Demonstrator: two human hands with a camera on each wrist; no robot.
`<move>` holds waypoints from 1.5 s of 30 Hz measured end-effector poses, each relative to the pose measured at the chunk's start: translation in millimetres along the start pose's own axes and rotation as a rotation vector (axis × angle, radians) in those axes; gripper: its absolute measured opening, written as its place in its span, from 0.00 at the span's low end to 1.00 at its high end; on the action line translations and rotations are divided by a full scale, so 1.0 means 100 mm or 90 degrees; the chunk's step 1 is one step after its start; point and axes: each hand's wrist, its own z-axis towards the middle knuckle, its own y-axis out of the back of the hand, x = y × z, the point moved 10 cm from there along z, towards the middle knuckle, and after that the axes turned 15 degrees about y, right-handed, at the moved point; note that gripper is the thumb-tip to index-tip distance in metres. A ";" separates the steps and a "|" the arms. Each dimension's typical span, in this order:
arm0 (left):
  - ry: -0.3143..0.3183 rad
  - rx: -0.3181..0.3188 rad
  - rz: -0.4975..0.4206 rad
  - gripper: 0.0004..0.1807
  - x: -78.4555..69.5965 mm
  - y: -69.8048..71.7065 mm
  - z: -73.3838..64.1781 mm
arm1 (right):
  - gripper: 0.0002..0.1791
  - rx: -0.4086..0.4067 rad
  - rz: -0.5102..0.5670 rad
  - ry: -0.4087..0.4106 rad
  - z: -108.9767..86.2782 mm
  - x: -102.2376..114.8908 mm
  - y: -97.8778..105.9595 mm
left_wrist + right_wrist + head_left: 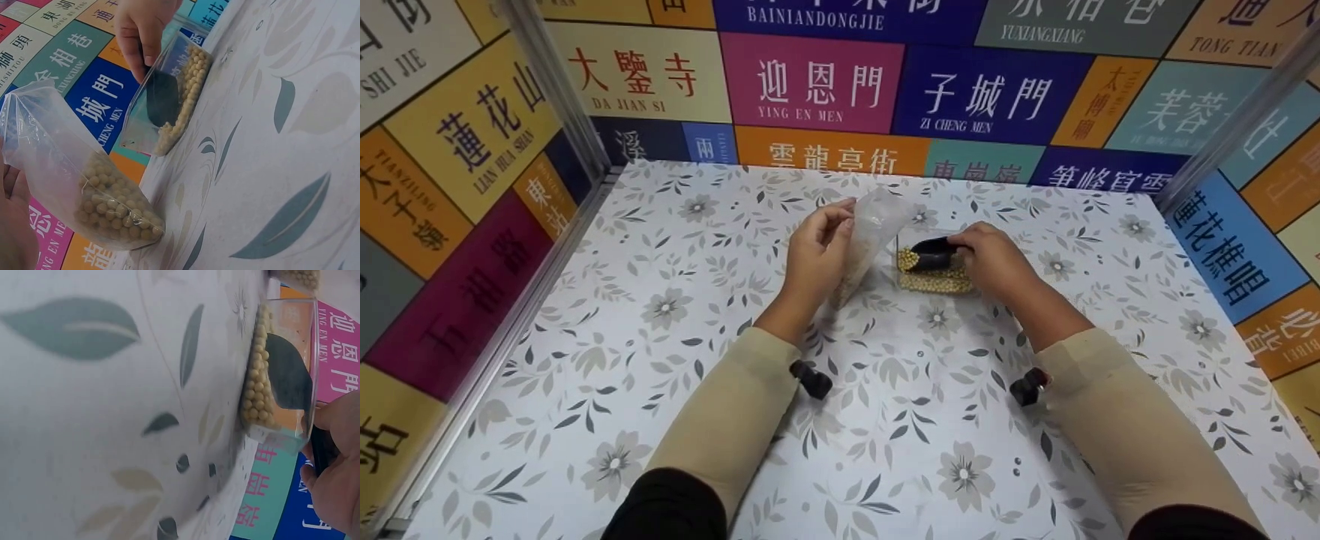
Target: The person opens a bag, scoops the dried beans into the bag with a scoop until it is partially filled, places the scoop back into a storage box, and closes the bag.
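Note:
My left hand [819, 247] holds a clear plastic bag [62, 163] upright by its upper part. Pale round beans [115, 211], like soybeans, fill the bag's lower part, and its bottom rests on the table. To its right stands a clear rectangular box [897, 262] with a layer of the same beans [257, 391] along its bottom. My right hand [996, 259] grips the handle of a black scoop [934, 255] from the right. The scoop's blade [288, 374] is inside the box, its tip among the beans at the left end.
A white tablecloth [885, 420] with grey flowers and leaves covers the table. Panels of coloured signs [817, 82] rise behind and at both sides, with metal posts [562, 90] at the corners. A small black device [811, 380] sits at each wrist.

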 end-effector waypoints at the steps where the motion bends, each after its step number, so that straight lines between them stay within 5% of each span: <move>1: 0.000 0.000 0.001 0.07 0.00 0.00 0.00 | 0.19 0.001 0.010 -0.001 0.01 0.00 -0.03; 22: 0.011 0.002 0.005 0.07 0.03 0.00 0.01 | 0.19 -0.088 0.143 -0.059 -0.08 -0.16 -0.14; 45: 0.019 0.003 0.010 0.08 0.02 0.00 0.01 | 0.18 -0.187 0.243 -0.065 -0.25 -0.26 0.05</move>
